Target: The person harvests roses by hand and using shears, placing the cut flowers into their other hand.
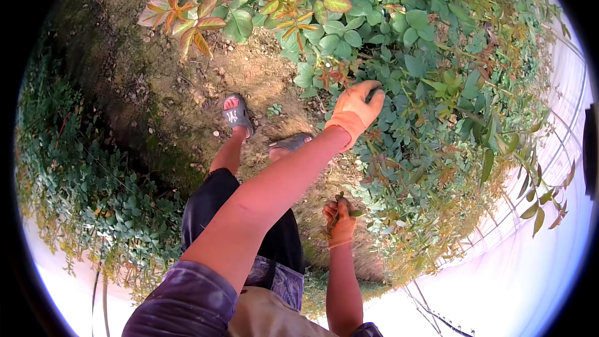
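My left hand [358, 105], in an orange work glove, reaches across my body into a leafy, rose-like bush [416, 65]. Its thumb and a finger look apart; leaves and the hand itself hide whether a stem lies in its grasp. Reddish young leaves [333, 76] hang just beside that hand. Lower down, near the bush's edge, my right hand [341, 224] wears a similar glove. It is closed around a small bunch of cut green stems [333, 222], and a leaf sticks out past the fingers.
Bare soil [187, 103] forms a path under my feet in grey slides [237, 114]. Another row of dense plants [103, 196] borders it on the left. Red-tipped shoots [201, 18] overhang the path ahead. Pale sheeting with wires [529, 206] stands beyond the right-hand bush.
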Demonstrator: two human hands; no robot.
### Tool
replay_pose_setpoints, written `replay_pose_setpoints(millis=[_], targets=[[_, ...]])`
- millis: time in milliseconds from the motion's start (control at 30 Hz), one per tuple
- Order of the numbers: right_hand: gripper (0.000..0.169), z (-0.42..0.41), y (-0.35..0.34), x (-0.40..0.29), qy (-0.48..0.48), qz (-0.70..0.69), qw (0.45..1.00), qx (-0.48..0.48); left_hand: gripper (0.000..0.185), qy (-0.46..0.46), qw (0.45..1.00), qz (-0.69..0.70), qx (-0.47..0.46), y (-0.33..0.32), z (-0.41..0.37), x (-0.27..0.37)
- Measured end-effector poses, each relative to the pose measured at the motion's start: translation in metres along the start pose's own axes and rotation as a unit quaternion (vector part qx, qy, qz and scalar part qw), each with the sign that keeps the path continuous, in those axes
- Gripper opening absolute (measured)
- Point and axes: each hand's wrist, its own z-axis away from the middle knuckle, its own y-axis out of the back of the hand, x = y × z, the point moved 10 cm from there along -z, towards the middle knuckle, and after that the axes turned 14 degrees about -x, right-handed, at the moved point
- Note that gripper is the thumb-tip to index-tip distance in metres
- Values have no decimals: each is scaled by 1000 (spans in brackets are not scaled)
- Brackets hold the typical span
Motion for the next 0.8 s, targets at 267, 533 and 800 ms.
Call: replay_pose_setpoints(millis=[267, 533, 800], targets=[[27, 14, 9, 12, 22, -19, 999, -46, 38, 147, 955, -248, 68, 51, -112, -107], [25, 1, 44, 58, -38, -17, 999, -9, 30, 94, 955, -260, 109, 62, -188, -131], [27, -38, 39, 17, 10, 136, 988, -73, 23, 25, 958, -225, 177, 62, -172, -107]])
